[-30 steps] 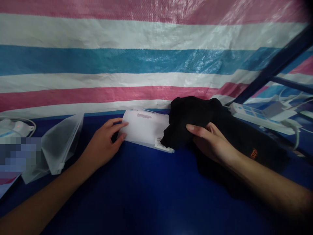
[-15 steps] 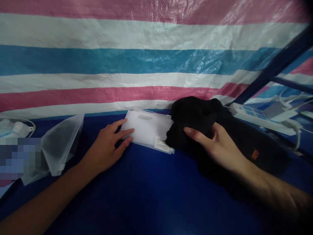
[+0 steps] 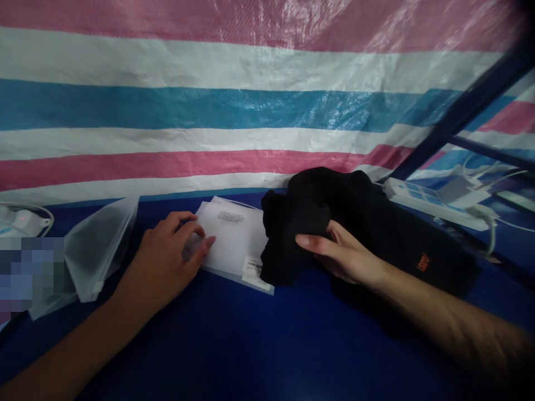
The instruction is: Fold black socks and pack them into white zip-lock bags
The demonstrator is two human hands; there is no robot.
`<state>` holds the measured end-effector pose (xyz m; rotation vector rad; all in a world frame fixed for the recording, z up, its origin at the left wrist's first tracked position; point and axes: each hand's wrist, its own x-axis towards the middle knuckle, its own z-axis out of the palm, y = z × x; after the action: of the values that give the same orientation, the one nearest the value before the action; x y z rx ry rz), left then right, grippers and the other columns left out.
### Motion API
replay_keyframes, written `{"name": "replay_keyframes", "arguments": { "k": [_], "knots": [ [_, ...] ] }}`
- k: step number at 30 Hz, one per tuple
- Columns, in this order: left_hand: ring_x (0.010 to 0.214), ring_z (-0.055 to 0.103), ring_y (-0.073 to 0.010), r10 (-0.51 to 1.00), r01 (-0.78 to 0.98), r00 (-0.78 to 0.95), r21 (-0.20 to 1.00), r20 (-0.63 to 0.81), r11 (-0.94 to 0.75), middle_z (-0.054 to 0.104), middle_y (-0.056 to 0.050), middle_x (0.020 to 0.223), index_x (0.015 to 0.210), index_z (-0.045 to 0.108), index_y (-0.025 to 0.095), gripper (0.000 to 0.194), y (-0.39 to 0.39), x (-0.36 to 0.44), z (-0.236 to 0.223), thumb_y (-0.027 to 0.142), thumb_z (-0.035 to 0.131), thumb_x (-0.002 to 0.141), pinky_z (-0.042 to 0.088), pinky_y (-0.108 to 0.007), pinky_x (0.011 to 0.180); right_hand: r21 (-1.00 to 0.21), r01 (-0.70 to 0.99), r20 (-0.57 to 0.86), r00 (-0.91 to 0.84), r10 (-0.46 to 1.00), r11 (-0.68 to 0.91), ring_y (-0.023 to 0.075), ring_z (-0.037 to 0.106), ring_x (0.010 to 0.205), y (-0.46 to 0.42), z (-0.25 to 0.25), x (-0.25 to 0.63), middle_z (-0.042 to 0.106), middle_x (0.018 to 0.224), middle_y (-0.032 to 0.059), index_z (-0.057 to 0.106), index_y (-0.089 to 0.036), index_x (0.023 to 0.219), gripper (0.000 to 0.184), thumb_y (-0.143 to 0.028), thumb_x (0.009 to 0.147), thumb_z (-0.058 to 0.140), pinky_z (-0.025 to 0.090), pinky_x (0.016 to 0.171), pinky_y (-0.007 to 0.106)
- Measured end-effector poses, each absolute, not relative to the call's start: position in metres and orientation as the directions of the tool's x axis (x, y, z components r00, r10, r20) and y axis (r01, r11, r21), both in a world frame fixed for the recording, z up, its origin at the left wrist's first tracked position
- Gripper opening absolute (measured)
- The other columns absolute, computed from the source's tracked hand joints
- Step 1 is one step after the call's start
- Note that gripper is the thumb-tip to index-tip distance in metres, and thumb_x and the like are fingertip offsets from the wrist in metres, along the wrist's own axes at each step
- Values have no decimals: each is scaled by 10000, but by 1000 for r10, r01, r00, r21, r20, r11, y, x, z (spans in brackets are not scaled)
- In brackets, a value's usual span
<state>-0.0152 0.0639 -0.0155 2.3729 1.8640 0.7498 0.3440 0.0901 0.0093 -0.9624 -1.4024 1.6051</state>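
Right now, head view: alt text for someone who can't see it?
The right hand holds black cloth that hides the right end of a printed white sheet; the left hand is at its left edge. A translucent zip bag lies left, a white power strip right, before a striped tarp.

The black cloth [image 3: 290,223] hides the right end of the white packet [image 3: 228,239].

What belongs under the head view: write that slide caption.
Right hand gripping bunched black cloth that partly hides a white packet; left hand loosely curled at the packet's left edge.
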Motion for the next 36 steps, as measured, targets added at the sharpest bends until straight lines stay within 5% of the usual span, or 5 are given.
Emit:
{"name": "replay_keyframes", "arguments": {
  "k": [8,14,21,28,36],
  "knots": [
    [1526,570,-479,848,929,222,159,481,-334,654,-148,1609,1321,705,255,325,58,-6,-15,503,621,1129,507,-742,1203,-979,69,181,-127,975,191,309,800,1089,83,10,353,852,1146,56,847,-269,1133,408,-574,894,976,664,985,437],
    [1348,754,-247,766,521,441,561,468,-643,676,-59,1631,1652,537,373,558,34,16,-1,419,709,1123,659,-380,1134,-996,16,74,-487,870,93,223,801,880,74,21,342,839,1006,37,813,-229,1070,377,-498,880,996,698,825,353],
    [1121,851,-209,817,281,449,811,361,-513,764,-1,1514,1593,625,527,629,28,28,0,332,855,1042,732,-329,978,-996,-5,76,-534,842,87,236,814,945,77,26,330,838,1051,18,807,-264,1140,450,-378,785,1058,714,922,397],
    [994,826,-177,902,172,307,914,305,-368,767,-28,1285,1516,694,463,489,30,32,2,361,833,1059,741,-282,867,-981,-193,61,-355,933,-9,161,802,808,84,13,327,774,997,-41,690,-283,1128,490,-281,806,1059,713,743,303],
    [1182,786,-190,879,246,323,866,350,-435,696,-40,1436,1621,632,498,570,29,32,-2,299,766,1103,743,-270,955,-990,-134,26,-492,870,-46,198,807,1033,74,11,329,823,1147,41,776,-249,1177,264,-484,1069,830,663,1061,388]
  ]
}}
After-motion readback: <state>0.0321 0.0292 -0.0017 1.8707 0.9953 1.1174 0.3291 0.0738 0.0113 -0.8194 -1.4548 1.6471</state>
